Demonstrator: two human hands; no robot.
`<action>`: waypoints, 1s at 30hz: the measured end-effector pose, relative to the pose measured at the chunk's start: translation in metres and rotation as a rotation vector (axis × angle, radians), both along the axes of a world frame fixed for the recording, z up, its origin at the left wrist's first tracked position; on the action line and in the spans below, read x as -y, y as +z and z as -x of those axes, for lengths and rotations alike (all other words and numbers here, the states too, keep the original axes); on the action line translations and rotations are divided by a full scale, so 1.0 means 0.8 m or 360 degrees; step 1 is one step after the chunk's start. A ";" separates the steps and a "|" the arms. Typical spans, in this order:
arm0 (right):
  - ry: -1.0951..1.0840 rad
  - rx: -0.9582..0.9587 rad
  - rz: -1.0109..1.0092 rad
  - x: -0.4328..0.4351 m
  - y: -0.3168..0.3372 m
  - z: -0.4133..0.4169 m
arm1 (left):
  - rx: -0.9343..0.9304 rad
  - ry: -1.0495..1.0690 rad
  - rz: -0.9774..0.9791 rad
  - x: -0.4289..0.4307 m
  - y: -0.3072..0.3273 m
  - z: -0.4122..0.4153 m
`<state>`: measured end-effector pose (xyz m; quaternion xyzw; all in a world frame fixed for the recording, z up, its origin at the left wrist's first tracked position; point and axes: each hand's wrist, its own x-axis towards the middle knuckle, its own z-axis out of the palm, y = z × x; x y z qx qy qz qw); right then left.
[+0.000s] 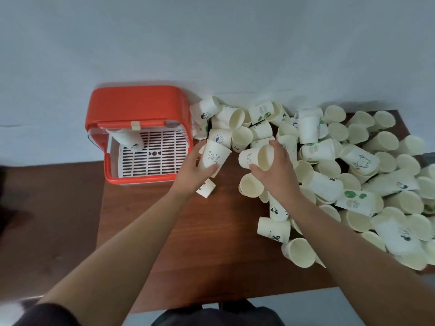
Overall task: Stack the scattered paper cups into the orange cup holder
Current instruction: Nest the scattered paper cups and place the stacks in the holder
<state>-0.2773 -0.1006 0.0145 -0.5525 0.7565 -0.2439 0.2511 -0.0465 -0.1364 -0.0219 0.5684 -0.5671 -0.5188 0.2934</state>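
Observation:
The orange cup holder (pixel 131 107) stands open at the table's back left, showing a white slotted tray (pixel 153 158) with one stack of cups (pixel 128 138) lying in its back left corner. My left hand (pixel 191 168) grips a white smiley-print paper cup (pixel 215 156) just right of the holder. My right hand (pixel 277 168) holds another paper cup (pixel 257 157) on its side, mouth towards me. A large heap of scattered paper cups (pixel 348 165) covers the right half of the table.
The brown wooden table (pixel 188 243) ends at a front edge near my body. A grey wall (pixel 211 43) rises directly behind the holder and the heap. A lower brown surface (pixel 47 208) lies to the left. A small cup (pixel 207 188) lies under my left wrist.

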 end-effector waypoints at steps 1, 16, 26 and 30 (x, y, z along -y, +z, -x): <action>0.0035 0.0032 -0.0008 -0.002 0.004 -0.011 | -0.0095 0.0036 -0.0049 -0.008 0.006 -0.010; 0.0593 0.0186 -0.0085 0.008 0.037 -0.191 | -0.0412 0.0383 -0.0152 -0.063 0.037 -0.159; 0.0450 0.0239 -0.0045 0.026 0.027 -0.229 | -0.0222 0.0675 -0.0112 -0.031 0.018 -0.235; 0.0372 0.0236 -0.0022 0.033 0.017 -0.218 | 0.0041 0.0550 -0.0083 -0.001 0.003 -0.234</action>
